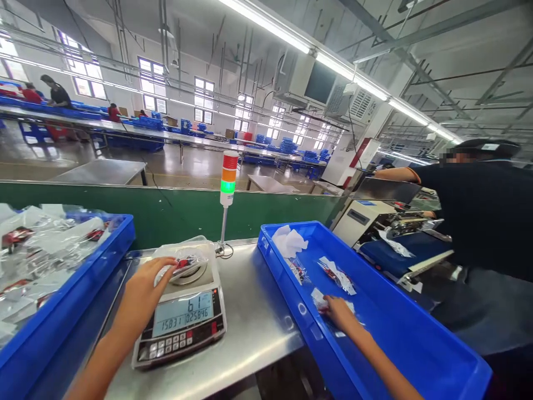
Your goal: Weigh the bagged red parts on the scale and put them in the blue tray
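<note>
My left hand point(144, 289) is at the pan of a digital counting scale point(183, 328), its fingers closed on the edge of a clear plastic bag point(192, 261) with small red and dark parts inside. The bag lies on or just above the pan; I cannot tell which. Inside the blue bin point(425, 333) on the right, my right hand point(339, 314) pinches another clear bag point(318, 299) with reddish contents. Near it in that bin lie a filled bag point(337, 273), one more bag point(296, 269) and a crumpled white sheet point(290, 241).
Another blue bin point(120, 239) at the left is heaped with filled bags point(50, 250). Behind the scale stands a signal light point(228, 180), lit green, before a green partition point(179, 214). At right a person point(487, 216) works at a machine with a blue belt point(389, 255).
</note>
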Demonstrator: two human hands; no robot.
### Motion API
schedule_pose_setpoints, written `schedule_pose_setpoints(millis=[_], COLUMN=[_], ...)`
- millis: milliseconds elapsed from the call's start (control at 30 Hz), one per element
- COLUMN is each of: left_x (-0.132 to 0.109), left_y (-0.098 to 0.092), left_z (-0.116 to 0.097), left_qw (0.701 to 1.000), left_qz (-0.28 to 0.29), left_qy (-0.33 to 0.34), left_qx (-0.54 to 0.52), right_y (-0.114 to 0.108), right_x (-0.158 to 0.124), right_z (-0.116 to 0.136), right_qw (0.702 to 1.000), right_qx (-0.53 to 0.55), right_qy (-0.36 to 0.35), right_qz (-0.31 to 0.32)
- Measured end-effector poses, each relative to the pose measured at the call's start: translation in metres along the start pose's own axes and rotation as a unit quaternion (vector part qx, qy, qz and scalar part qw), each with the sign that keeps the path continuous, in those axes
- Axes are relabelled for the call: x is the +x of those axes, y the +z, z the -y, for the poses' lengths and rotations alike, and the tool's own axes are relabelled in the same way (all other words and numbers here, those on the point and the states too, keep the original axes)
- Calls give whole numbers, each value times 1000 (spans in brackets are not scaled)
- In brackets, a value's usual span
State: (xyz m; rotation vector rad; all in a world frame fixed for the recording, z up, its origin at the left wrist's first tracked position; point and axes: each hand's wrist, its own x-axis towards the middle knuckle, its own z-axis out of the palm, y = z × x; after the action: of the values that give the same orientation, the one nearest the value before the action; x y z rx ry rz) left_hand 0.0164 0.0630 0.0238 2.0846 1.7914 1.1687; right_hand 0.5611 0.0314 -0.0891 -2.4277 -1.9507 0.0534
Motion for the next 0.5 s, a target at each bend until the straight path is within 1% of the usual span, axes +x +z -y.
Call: schedule_pose_setpoints(millis=[67, 133, 200, 267, 300, 367, 433, 500], left_x=[13, 28, 42, 53, 56, 60, 59, 56], left_y=[7, 18, 32, 45, 49, 53, 45, 26], left_z=[1, 6, 13, 19, 21, 21, 18, 15], left_qw=[1000, 999, 997, 995, 994, 992, 994, 996], left_qz=[21, 39, 62, 79, 84, 86, 67, 23], left_qy=[2, -2, -12, -29, -38, -52, -57, -59], left_qx=[19, 33, 47, 60, 66, 71, 67, 59], right_y=[-5, -13, -25, -42, -52, -75, -99, -120], right_x=[-8, -14, -19, -25, -28, -32, -33, -28], right_z=[-16, -30, -38, -32, -22, 12, 64, 127], right_qw=[1000, 998, 994, 985, 978, 961, 936, 904], right_qx=[7, 42, 101, 162, 191, 255, 315, 345], right_qy=[-3, 6, 30, 45, 40, -9, -104, -220], right_qz=[30, 35, 6, -44, -69, -106, -119, -125])
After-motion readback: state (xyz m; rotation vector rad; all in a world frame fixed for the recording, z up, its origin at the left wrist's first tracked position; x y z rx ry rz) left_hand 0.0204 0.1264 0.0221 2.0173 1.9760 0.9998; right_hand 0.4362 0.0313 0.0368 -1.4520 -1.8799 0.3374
